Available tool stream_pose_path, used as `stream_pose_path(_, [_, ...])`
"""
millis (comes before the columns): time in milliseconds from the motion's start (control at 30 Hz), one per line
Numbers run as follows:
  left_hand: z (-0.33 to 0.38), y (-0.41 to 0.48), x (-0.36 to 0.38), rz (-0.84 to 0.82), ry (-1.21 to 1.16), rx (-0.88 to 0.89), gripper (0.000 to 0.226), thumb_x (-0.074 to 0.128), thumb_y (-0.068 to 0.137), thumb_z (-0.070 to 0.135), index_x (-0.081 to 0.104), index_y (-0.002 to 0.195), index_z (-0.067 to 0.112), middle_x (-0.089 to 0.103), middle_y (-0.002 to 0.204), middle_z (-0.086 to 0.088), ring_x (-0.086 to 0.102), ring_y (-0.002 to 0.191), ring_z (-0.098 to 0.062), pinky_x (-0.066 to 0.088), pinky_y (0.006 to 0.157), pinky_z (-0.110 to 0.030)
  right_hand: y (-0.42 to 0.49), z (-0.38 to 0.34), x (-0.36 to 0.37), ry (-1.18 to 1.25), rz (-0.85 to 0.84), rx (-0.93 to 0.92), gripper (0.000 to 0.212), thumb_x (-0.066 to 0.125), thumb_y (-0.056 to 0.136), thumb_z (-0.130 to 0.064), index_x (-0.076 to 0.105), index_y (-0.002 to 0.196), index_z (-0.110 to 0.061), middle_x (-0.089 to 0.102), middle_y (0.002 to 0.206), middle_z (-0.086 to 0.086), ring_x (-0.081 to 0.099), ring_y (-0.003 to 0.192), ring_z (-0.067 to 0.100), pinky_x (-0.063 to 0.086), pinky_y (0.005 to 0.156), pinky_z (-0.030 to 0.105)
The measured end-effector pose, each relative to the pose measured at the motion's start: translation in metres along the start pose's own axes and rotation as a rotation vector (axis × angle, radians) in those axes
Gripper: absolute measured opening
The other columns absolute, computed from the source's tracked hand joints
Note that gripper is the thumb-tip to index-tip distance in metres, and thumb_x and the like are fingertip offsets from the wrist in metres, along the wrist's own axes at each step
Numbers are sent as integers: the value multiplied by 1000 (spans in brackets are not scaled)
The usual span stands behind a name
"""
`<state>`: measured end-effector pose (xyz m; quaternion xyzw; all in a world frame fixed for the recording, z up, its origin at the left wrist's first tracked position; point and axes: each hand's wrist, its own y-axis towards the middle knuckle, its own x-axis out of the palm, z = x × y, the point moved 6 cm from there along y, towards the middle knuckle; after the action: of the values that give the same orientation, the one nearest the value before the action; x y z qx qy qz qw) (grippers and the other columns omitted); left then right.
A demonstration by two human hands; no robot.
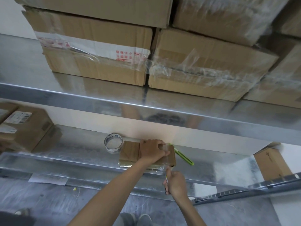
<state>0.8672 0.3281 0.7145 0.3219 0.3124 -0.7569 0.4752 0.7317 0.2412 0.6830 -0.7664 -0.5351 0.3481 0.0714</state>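
Steel racking fills the view. The upper shelf (97, 98) carries taped cartons (97, 51), and its front lip overhangs the lower shelf (73, 154), leaving a low gap to reach into.

A flat brown parcel (130, 152) lies mid-shelf on the lower shelf, close to the front edge. The left hand (153, 150) rests on top of it with fingers curled at its back right corner, holding it down. The right hand (175, 183) hovers off the front edge by the parcel's front right corner, gripping a slim tool (166, 178) too blurred to name.

A tape roll (113, 142) touches the parcel's back left corner. A green cutter (184, 156) lies slantwise just right of the parcel. A brown box (27, 128) crowds the left end, well apart, and another box (270, 162) stands beyond the right end. Bare metal lies open between the parcel and the left box.
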Motion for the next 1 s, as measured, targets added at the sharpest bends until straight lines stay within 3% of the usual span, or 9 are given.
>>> stream_pose_path(300, [7, -7, 2, 170, 88, -39, 29, 47, 91, 39, 75, 93, 29, 72, 92, 7, 59, 94, -17, 24, 82, -35, 0, 1, -1, 1, 7, 5, 68, 38, 99, -46, 56, 49, -3, 50, 36, 8, 48, 32, 18, 49, 48, 31])
stream_pose_path(400, [7, -4, -1, 4, 127, 117, 33, 45, 95, 44, 68, 109, 25, 66, 115, 2, 54, 113, -21, 27, 92, -36, 0, 0, -2, -1, 10, -2, 68, 37, 99, -46, 56, 48, -5, 51, 36, 7, 50, 32, 17, 49, 50, 31])
stream_pose_path(467, [0, -13, 1, -285, 175, 277, 71, 51, 87, 62, 38, 145, 22, 27, 156, -1, 20, 144, -17, 12, 115, -40, -2, 1, -1, -13, 16, -10, 69, 35, 99, -47, 57, 49, -5, 52, 36, 7, 51, 33, 18, 50, 52, 31])
stream_pose_path(533, [-15, -25, -2, -348, 419, 409, 104, 52, 79, 73, -1, 154, 24, -12, 161, 3, -10, 147, -17, -8, 118, -47, -6, 5, 0, -18, 27, -16, 69, 33, 99, -48, 57, 50, -5, 51, 36, 7, 52, 34, 18, 50, 53, 32])
stream_pose_path(600, [-27, -38, -1, -242, 656, 441, 107, 51, 78, 74, -10, 153, 28, -3, 162, -5, 3, 148, -28, 1, 117, -56, -9, 6, 1, 2, 24, -18, 69, 33, 100, -46, 56, 49, -6, 51, 35, 7, 51, 34, 18, 50, 52, 30])
stream_pose_path(700, [-26, -41, 2, -231, 674, 435, 99, 50, 84, 70, -5, 154, 26, 15, 158, -12, 28, 135, -35, 19, 111, -49, -10, 1, 1, 67, -36, 21, 67, 33, 102, -40, 57, 51, -3, 50, 34, 7, 50, 31, 17, 45, 44, 21])
stream_pose_path(800, [-26, -29, -2, -393, 520, 367, 96, 56, 83, 64, 2, 154, 28, 10, 160, -10, 22, 139, -35, 15, 114, -50, -17, -6, -1, 156, -76, 59, 67, 34, 100, -43, 57, 51, -2, 51, 36, 9, 52, 35, 20, 43, 42, 17])
stream_pose_path(867, [-23, -24, -7, -410, 399, 307, 82, 57, 87, 57, 17, 153, 27, 13, 161, -7, 17, 144, -33, 11, 117, -49, -25, -12, -4, 225, -61, 28, 65, 36, 99, -43, 59, 53, -3, 52, 40, 11, 54, 41, 23, 47, 53, 23])
stream_pose_path(1000, [-9, -22, -16, -201, 335, 295, 41, 41, 101, 34, 46, 140, 22, 43, 148, 4, 37, 135, -24, 27, 110, -35, -43, -28, -11, 343, -28, -98, 50, 37, 101, -33, 63, 70, -4, 57, 49, 10, 59, 60, 21, 44, 77, 26])
